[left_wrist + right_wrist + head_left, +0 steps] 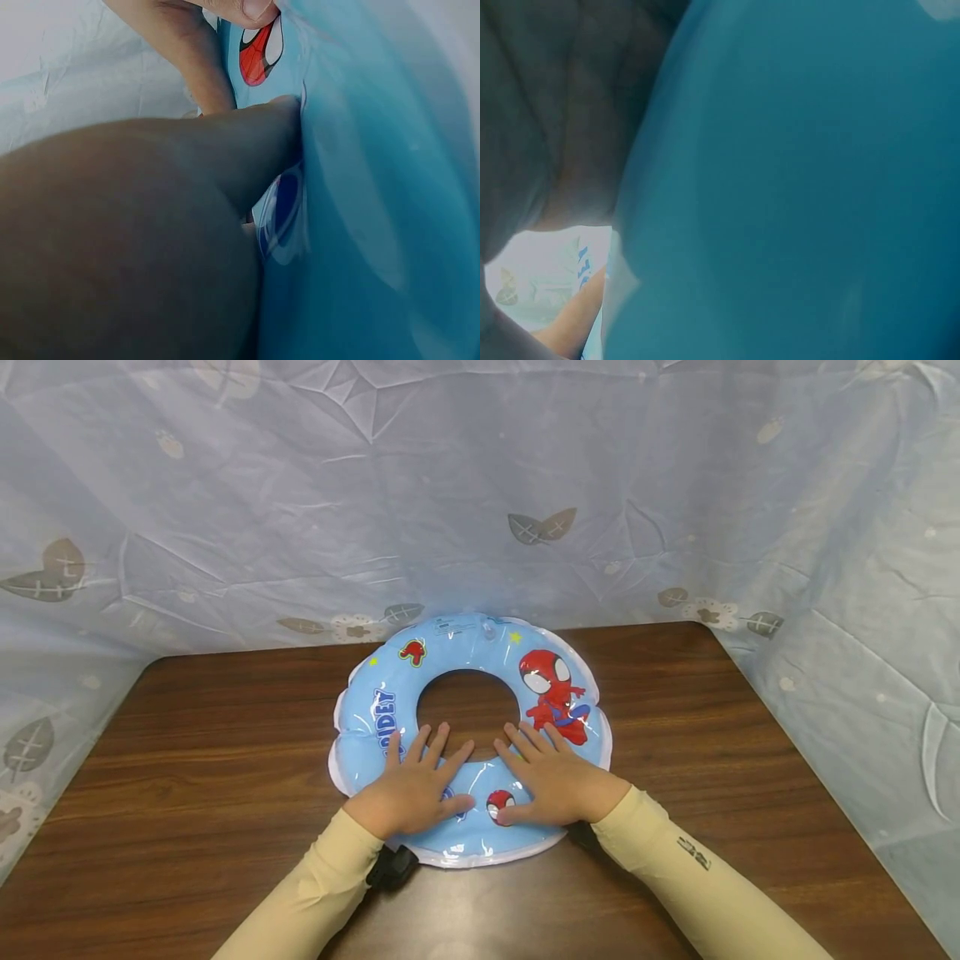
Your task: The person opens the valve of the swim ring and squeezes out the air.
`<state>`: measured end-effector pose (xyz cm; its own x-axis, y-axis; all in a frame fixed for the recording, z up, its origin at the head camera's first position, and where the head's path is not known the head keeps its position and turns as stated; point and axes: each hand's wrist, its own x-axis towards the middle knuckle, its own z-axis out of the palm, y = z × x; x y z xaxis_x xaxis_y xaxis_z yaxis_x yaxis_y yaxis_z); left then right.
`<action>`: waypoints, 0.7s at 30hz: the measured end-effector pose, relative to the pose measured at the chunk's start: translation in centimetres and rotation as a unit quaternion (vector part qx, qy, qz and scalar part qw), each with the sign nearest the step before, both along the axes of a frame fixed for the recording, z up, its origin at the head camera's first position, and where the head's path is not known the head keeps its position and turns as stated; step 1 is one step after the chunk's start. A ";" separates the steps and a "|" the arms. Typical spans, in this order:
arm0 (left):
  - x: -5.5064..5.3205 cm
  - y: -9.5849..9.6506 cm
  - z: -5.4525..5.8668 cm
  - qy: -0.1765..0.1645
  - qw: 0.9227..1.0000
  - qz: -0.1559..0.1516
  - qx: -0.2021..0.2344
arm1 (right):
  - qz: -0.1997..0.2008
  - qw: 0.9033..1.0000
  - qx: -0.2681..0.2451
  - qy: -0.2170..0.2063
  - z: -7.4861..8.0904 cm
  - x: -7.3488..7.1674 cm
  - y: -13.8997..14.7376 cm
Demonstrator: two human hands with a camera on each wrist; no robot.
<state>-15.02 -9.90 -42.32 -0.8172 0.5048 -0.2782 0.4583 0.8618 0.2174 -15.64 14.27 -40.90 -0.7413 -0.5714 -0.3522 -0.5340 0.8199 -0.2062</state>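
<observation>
A blue inflatable swim ring (465, 647) with a white scalloped edge and red cartoon figures lies flat on the table in the head view. On its near left part rests my left hand (416, 789), fingers spread and straight. My right hand (558, 781) lies the same way on the near right part, fingers pointing toward the ring's hole. Both thumbs point inward, a printed red face between them. The left wrist view shows my left thumb (262, 135) against the shiny blue vinyl. Blue vinyl (795, 180) fills most of the right wrist view, beside my dim right hand (562, 112).
The dark wood table (225, 760) extends on both sides of the ring. A pale grey-blue curtain (450, 485) with leaf and flower prints hangs behind the table and along its sides. A black wrist strap (392, 867) sits under the left cuff.
</observation>
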 end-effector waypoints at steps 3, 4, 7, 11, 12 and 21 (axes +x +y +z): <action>-0.1 0.0 -0.2 -0.005 1.000 0.003 -0.005 | -0.001 1.000 0.002 -0.001 0.1 0.0 0.0; 0.0 0.0 0.0 -0.006 1.000 0.003 -0.006 | -0.001 1.000 0.002 -0.001 0.1 0.0 0.0; 0.1 0.1 0.4 -0.010 1.000 0.004 -0.004 | 0.001 1.000 -0.002 -0.001 0.1 0.0 0.0; 0.1 0.0 0.4 -0.008 1.000 0.003 -0.002 | 0.002 1.000 -0.005 -0.001 0.2 0.1 -0.1; 0.1 0.0 0.2 -0.008 1.000 0.003 -0.003 | 0.002 1.000 -0.005 -0.001 0.2 0.1 -0.1; -0.3 -0.1 -1.2 0.004 1.000 0.006 0.003 | 0.003 1.000 -0.005 -0.001 0.1 0.0 -0.1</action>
<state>-15.32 -10.04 -43.48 -0.8260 0.4961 -0.2678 0.4492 0.8662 0.2192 -15.63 14.22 -40.83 -0.7372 -0.5795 -0.3474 -0.5383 0.8145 -0.2163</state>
